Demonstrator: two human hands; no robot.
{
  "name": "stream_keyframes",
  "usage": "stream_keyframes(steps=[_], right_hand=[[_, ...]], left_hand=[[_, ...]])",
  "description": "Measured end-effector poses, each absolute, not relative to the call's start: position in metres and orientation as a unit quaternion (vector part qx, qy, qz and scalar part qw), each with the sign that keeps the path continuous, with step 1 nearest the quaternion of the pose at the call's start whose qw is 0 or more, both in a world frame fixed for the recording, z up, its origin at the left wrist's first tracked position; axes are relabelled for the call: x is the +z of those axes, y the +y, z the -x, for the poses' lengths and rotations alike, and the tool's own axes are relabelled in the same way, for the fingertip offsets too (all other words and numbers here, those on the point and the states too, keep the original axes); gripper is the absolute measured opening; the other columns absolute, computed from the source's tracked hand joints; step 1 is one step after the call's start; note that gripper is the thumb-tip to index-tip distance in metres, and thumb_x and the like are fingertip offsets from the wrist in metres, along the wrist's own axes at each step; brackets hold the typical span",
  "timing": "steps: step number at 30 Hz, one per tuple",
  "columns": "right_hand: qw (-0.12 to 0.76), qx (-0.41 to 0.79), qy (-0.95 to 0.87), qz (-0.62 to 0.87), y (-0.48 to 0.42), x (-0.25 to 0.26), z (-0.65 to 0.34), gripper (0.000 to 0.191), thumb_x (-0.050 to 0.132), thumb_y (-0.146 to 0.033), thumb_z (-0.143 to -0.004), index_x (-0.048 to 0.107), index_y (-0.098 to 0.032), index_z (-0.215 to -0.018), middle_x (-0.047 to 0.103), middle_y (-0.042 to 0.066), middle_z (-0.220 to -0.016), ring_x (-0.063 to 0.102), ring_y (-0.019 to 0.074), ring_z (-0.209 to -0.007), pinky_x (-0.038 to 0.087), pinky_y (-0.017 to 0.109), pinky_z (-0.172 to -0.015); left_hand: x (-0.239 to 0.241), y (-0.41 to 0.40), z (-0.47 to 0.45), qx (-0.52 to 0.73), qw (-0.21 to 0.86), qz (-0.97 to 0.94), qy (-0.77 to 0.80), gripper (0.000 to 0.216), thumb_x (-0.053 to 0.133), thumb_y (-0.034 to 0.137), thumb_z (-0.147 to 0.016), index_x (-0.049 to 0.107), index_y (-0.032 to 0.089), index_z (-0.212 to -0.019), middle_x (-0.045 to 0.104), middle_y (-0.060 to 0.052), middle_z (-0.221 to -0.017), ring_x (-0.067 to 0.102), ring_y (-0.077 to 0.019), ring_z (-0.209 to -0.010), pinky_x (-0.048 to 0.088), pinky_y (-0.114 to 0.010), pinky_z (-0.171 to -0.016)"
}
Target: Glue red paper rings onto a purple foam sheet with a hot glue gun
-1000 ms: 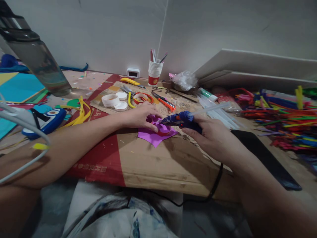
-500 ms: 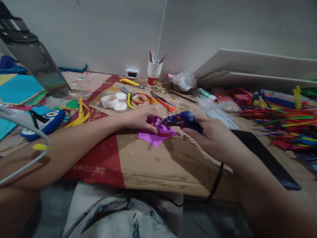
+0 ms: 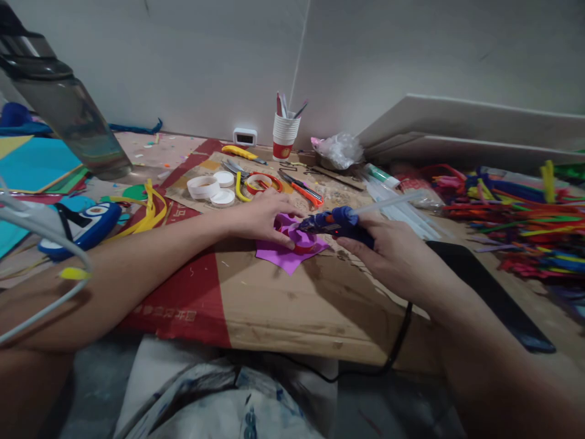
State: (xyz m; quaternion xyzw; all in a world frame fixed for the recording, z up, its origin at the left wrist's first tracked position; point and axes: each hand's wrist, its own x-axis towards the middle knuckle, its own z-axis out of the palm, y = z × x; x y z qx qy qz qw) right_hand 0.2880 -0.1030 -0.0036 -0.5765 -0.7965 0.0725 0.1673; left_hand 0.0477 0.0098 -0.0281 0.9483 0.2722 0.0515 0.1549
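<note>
My right hand [image 3: 388, 244] is closed around a blue hot glue gun [image 3: 340, 221], with a clear glue stick [image 3: 390, 200] poking out of its back end. The gun's nozzle points left, at a red ring [image 3: 305, 249] with purple material inside it. That ring rests on a purple sheet [image 3: 289, 262] with a pointed lower edge. My left hand [image 3: 262, 216] curls its thumb and fingers about the ring's left side, steadying it; the far fingertips are partly hidden. Whether the nozzle touches the purple material, I cannot tell.
Scissors, white round lids [image 3: 223, 197], a yellow cutter [image 3: 240, 152] and an orange cutter [image 3: 311, 195] lie behind my hands. A tilted bottle [image 3: 75, 110] is at left, a black phone [image 3: 489, 292] at right. Coloured pipe cleaners [image 3: 525, 213] pile up beyond; the gun's cord [image 3: 400, 335] hangs over the edge.
Almost nothing differs. The purple sheet, the ring and my left hand sit very slightly further right, and the glue gun stays at the ring.
</note>
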Motion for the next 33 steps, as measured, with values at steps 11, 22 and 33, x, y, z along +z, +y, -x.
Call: stream_keyframes(steps=[11, 22, 33], right_hand=[[0.168, 0.070, -0.804, 0.566, -0.102, -0.005, -0.293, 0.021, 0.052, -0.036, -0.096, 0.065, -0.019, -0.096, 0.073, 0.013, -0.090, 0.067, 0.0309, -0.082, 0.049, 0.042, -0.070], [0.182, 0.080, -0.818, 0.540, -0.109, -0.004, -0.290, 0.022, 0.051, -0.039, -0.096, 0.061, -0.023, -0.084, 0.070, 0.009, -0.083, 0.066, 0.0276, -0.080, 0.049, 0.040, -0.072], [0.163, 0.047, -0.809, 0.562, -0.110, 0.002, -0.298, 0.025, 0.051, -0.043, -0.096, 0.056, -0.025, -0.079, 0.065, 0.008, -0.076, 0.060, 0.0268, -0.071, 0.042, 0.038, -0.063]], left_hand=[[-0.029, 0.015, -0.053, 0.046, 0.192, -0.952, 0.233, 0.050, 0.075, 0.045, -0.078, 0.071, 0.024, -0.123, 0.063, -0.006, -0.101, 0.053, -0.0212, -0.095, 0.039, -0.032, -0.083], [-0.020, -0.006, -0.044, 0.034, 0.185, -0.942, 0.279, 0.055, 0.078, 0.054, -0.072, 0.070, 0.021, -0.116, 0.063, -0.006, -0.100, 0.054, -0.0215, -0.092, 0.039, -0.030, -0.077], [-0.024, 0.007, -0.043, 0.068, 0.215, -0.940, 0.255, 0.059, 0.081, 0.049, -0.074, 0.072, 0.025, -0.127, 0.062, -0.007, -0.112, 0.054, -0.0230, -0.104, 0.041, -0.032, -0.091]])
